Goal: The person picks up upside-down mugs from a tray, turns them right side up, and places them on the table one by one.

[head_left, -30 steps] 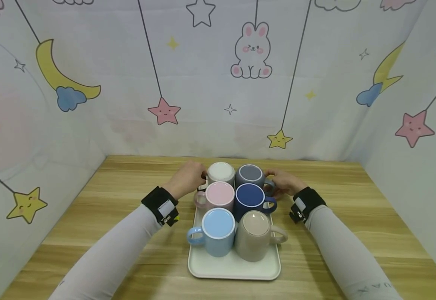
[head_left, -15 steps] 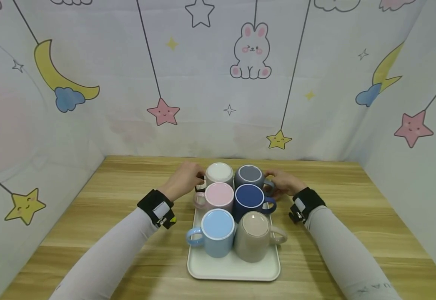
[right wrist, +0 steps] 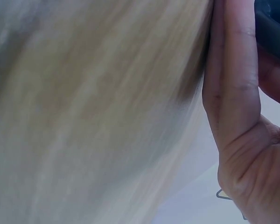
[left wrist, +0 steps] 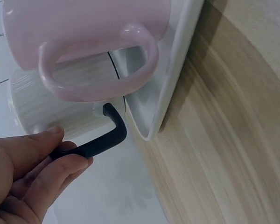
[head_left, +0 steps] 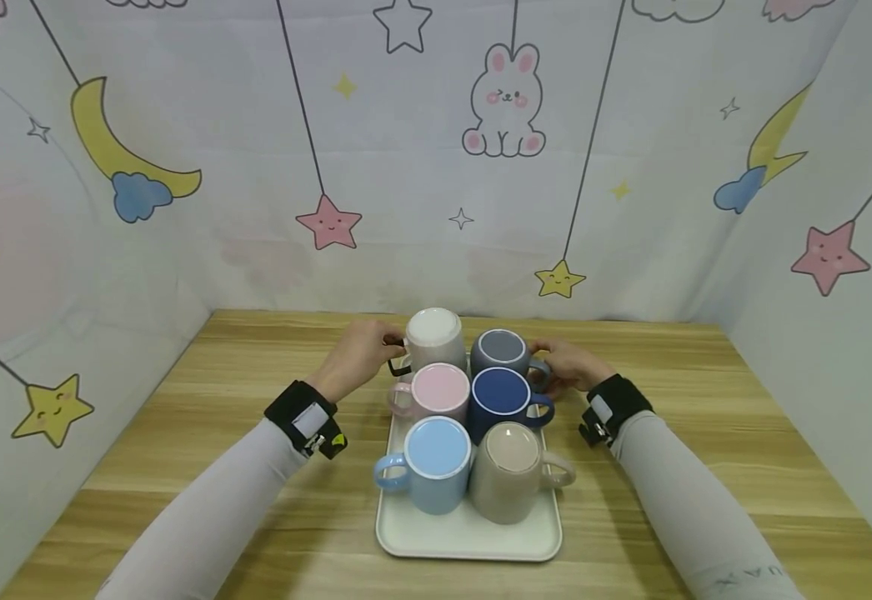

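Note:
My left hand point(head_left: 357, 354) pinches the black handle point(left wrist: 105, 140) of a white mug point(head_left: 434, 337), which stands upside down and raised at the far left of a white tray point(head_left: 473, 542). In the left wrist view, thumb and fingertips close on the handle, partly behind a pink mug point(left wrist: 88, 28). My right hand point(head_left: 571, 365) lies at the tray's far right, beside the handle of an upturned grey mug point(head_left: 502, 346). Its fingers point(right wrist: 240, 70) look straight in the right wrist view, right by a dark handle point(right wrist: 273, 28); the fingertips are out of frame.
Upside down on the tray also stand a navy mug point(head_left: 499, 392), a light blue mug point(head_left: 436, 458) and a beige mug point(head_left: 509, 471), close together with handles turned outward. A wooden table point(head_left: 669, 500) lies under the tray. A printed cloth point(head_left: 406, 150) hangs behind.
My left hand has raised the white mug by its handle, up and slightly left of the others. The right hand stays where it was.

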Demonstrator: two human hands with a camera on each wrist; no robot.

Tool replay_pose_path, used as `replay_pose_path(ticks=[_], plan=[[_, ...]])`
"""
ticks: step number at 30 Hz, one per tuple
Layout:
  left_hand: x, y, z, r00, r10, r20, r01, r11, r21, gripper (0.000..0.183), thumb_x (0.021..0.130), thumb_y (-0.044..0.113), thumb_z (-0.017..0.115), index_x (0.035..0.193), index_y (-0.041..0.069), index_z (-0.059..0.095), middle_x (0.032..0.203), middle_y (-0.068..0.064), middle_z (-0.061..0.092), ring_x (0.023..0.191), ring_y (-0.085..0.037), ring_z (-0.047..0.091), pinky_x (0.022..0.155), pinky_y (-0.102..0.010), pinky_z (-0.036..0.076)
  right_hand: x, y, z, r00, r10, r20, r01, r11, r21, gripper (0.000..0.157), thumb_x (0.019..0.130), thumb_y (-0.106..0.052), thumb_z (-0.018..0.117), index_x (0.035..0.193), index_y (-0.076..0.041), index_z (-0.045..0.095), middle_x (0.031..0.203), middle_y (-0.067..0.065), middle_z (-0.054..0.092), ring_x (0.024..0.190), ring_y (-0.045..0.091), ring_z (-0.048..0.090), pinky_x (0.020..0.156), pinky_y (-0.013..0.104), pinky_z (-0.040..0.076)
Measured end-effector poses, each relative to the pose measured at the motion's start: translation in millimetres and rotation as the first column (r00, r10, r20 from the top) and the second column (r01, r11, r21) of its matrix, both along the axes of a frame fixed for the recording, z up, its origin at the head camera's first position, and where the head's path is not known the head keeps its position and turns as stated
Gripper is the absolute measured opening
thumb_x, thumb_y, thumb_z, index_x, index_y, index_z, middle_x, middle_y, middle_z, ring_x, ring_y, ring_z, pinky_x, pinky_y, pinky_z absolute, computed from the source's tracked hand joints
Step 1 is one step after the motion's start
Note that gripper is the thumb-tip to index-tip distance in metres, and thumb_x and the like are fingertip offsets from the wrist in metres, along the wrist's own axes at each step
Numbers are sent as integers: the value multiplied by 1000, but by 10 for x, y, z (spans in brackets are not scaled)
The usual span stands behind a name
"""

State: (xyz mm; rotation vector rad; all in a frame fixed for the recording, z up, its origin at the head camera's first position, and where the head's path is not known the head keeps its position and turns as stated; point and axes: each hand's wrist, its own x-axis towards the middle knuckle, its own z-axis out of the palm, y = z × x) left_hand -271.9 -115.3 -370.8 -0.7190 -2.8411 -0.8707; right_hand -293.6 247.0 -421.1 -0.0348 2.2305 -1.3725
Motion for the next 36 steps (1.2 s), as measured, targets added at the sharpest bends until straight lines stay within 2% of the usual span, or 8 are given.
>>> replay_pose_path(ticks=[7, 15, 22, 28, 36], plan=[[26, -44, 45, 998, 46, 37, -49, 995, 85, 16, 98, 9, 73, 111, 0, 78, 104, -13, 77, 87, -22, 71, 72, -34, 61, 3, 11, 1, 1000, -1, 8, 1, 1000, -11, 46, 92, 14, 39, 136, 1, 48, 84, 11, 61, 67, 19, 66, 55, 28, 59], [14, -74, 112, 998, 55, 11, -56, 987, 151, 22, 98, 9, 73, 118, 1, 77, 104, -13, 77, 87, -22, 69, 74, -33, 61, 4, 7, 2, 1000, 6, 13, -6, 1000, -3, 46, 93, 12, 40, 138, 1, 46, 85, 11, 62, 69, 20, 66, 57, 28, 60], [20, -64, 190, 997, 77, -1, -75, 975, 209, 22, 97, 12, 75, 115, 0, 78, 101, -13, 77, 83, -23, 72, 71, -33, 63, -6, 0, 2, 1000, 6, 11, -6, 1000, 5, 48, 93, 13, 40, 139, 2, 46, 86, 11, 61, 69, 20, 66, 56, 28, 59], [21, -14, 228, 997, 67, 45, -78, 944, 320, 23, 98, 11, 74, 117, -2, 76, 103, -15, 77, 93, -27, 75, 77, -32, 65, -11, -1, 2, 1000, 11, 14, -11, 1000, 2, 46, 93, 13, 43, 137, 1, 46, 86, 11, 60, 68, 20, 65, 55, 28, 58], [23, 106, 249, 996, 20, 92, -60, 892, 449, 25, 96, 8, 75, 119, -4, 75, 106, -18, 75, 98, -29, 74, 77, -25, 64, -6, -8, 2, 1000, 7, -4, -7, 1000, 4, 39, 94, 11, 48, 132, 0, 50, 83, 10, 60, 68, 19, 65, 54, 27, 57]])
